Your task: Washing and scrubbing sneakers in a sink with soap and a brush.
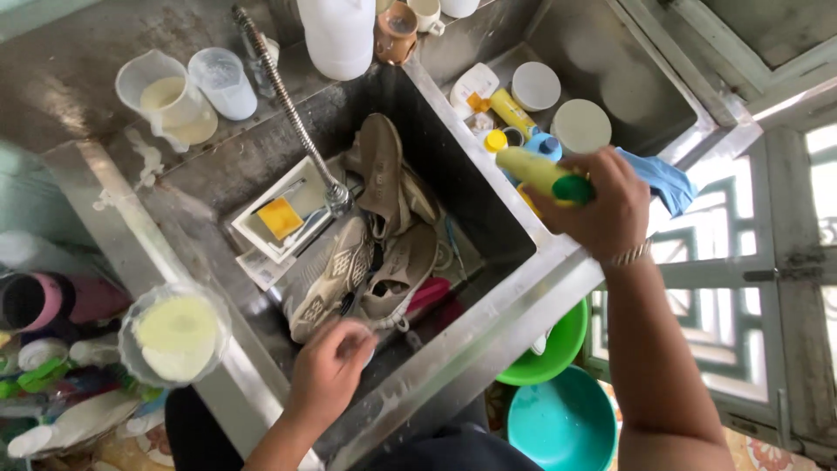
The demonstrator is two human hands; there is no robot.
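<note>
My right hand (605, 209) grips a yellow squeeze bottle with a green cap (542, 174), held tilted over the rim between the two steel sink basins. My left hand (330, 369) reaches down into the near basin (488, 228) and rests on the heel of a beige sneaker (324, 277). Two more beige shoes (384, 170) lie beside it in the basin, under the flexible metal faucet hose (288, 96). A white tray with a yellow sponge (281, 217) sits at the basin's back.
The far basin holds bottles, round white lids (581, 126) and a blue cloth (665, 179). Plastic measuring cups (174, 100) and a white jug (338, 35) stand on the counter. Green (558, 353) and teal (562, 423) basins sit on the floor. A lidded container (174, 333) stands at left.
</note>
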